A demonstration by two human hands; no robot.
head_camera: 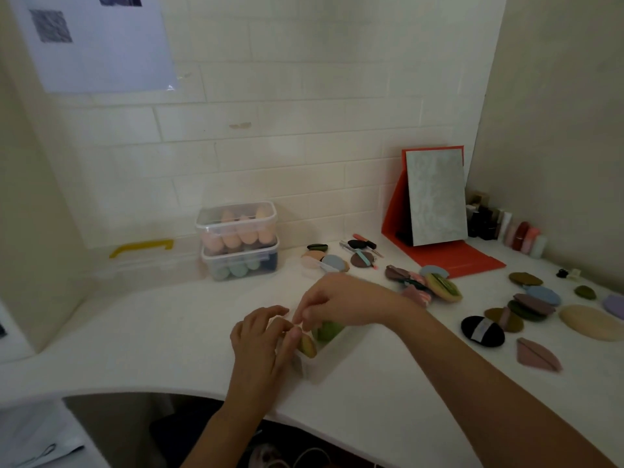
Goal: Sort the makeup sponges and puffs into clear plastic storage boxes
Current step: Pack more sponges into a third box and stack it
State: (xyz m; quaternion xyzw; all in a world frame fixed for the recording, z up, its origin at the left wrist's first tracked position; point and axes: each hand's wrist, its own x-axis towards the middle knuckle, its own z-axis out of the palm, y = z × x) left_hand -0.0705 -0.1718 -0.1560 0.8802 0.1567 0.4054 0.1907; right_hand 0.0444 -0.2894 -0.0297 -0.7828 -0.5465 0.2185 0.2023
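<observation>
A small clear box (315, 364) stands on the white table (152, 332) right in front of me. Inside it are a green sponge (329, 331) and a yellow-green sponge (308, 346). My left hand (260, 342) grips the box's near left end, fingers curled over its rim. From the right, my right hand (337, 304) reaches over the box, and its fingertips pinch the top of the yellow-green sponge. Most of the box is hidden by both hands. Loose puffs lie to the right, among them a black puff (483, 331) and a pink puff (537, 358).
Two stacked clear boxes stand at the back: the top box (236, 219) holds peach sponges, the lower box (241, 263) teal ones. A bin with a yellow handle (141, 247) is at back left. A mirror on an orange stand (435, 197) and cosmetic bottles (513, 231) stand at back right.
</observation>
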